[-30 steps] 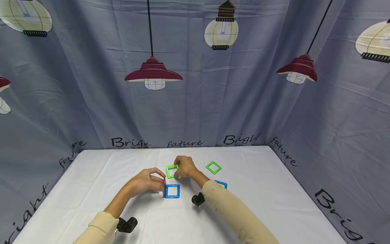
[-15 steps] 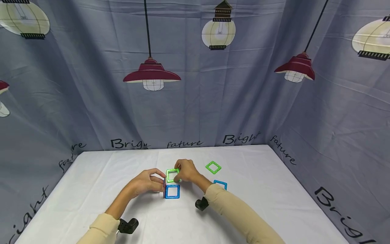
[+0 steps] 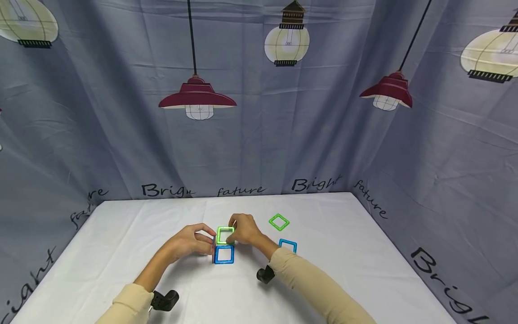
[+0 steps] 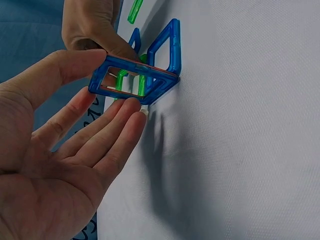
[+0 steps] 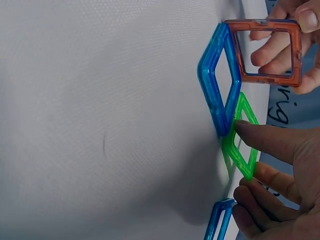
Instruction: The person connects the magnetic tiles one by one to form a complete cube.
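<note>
**Two hands raising square frames at the middle of the table**

Here, the largest thing is the backdrop cloth (image 3: 259,112), grey-blue, printed with hanging lamps: two red-shaded ones and three pale bulb lanterns can be counted in the head view. Along its lower hem the words "Bright" and "fature" repeat.

Below it stands one table (image 3: 121,234) under a white cover. Five square frames show in all, each a translucent plastic outline with an open centre.

- Blue, two: one flat blue frame (image 3: 224,254) lies near the middle of the table, toward the near edge; a spare blue frame (image 3: 288,245) lies right of it, partly behind the right sleeve.
- Green, two: one held green frame (image 3: 225,235) stands tilted along the far edge of the flat blue frame; a loose green frame (image 3: 279,222) lies flat further toward the far right corner, apart from the rest.
- Orange, one: the orange frame (image 5: 265,52) stands upright on the left edge of the flat blue frame; from the left wrist it looks bluish.

The left hand (image 3: 190,243) pinches the orange frame, thumb on its top bar and fingers (image 4: 127,120) against its outer side. The right hand (image 3: 244,230) grips the held green frame, one fingertip on its rim.
</note>
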A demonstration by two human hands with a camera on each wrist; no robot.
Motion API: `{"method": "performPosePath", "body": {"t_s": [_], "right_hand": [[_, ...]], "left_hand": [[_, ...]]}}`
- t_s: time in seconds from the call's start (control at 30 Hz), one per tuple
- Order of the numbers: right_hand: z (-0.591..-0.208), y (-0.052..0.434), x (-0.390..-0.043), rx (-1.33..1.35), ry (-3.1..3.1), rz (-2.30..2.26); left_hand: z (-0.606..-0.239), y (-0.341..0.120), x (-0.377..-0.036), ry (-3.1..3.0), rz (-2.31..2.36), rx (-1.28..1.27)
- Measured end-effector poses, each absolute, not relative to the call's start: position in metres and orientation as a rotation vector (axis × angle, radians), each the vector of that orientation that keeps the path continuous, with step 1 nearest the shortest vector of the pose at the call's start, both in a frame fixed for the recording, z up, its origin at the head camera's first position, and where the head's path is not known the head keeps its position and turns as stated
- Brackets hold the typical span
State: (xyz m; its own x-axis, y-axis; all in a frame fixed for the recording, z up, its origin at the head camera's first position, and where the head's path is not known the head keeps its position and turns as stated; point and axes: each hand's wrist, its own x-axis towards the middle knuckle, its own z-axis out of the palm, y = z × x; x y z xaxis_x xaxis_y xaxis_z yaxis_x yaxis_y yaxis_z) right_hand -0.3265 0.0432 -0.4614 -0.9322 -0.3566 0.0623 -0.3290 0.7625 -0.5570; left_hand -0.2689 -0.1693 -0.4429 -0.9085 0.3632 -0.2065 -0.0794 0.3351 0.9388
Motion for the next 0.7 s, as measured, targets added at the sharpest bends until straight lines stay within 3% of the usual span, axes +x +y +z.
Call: {"method": "performPosePath", "body": {"t_s": [0.7], "right_hand": [[-0.464, 0.042, -0.313, -0.611, 2.982, -0.966]], "left_hand": [[-0.443, -0.170, -0.270, 2.250, 1.590, 0.241]]}}
